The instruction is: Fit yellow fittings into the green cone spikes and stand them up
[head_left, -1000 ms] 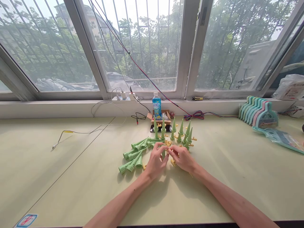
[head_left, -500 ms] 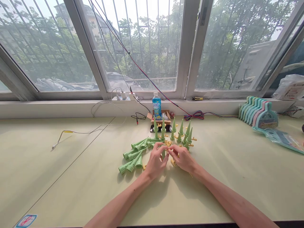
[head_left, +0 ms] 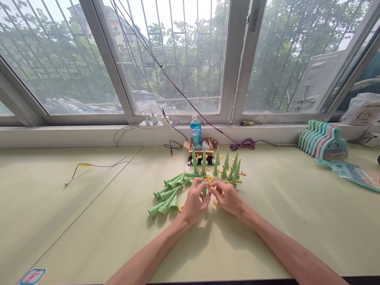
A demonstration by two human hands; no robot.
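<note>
My left hand [head_left: 196, 199] is closed around a green plastic watering spike [head_left: 204, 192], mostly hidden by the fingers. My right hand [head_left: 228, 196] pinches a small yellow valve [head_left: 209, 187] against it; the fingertips of both hands almost meet there. Left of the hands lies a pile of loose green spikes [head_left: 169, 195]. Behind and to the right, several green spikes [head_left: 226, 163] stand upright with yellow valves fitted in their sides. More loose yellow valves [head_left: 210, 179] lie between and around the hands, some partly covered by the right hand.
At the back, a blue bottle [head_left: 196, 132] stands by a small cardboard box [head_left: 209, 152], with a dark phone [head_left: 185, 160] in front. A coiled cable [head_left: 245, 144] and a white cable [head_left: 103, 165] lie on the table. Teal dustpan-like items [head_left: 323, 142] stand at the right.
Both hands stay in place, with only a very slight shift of the right fingers at the yellow valve. Nothing else has visibly moved.
</note>
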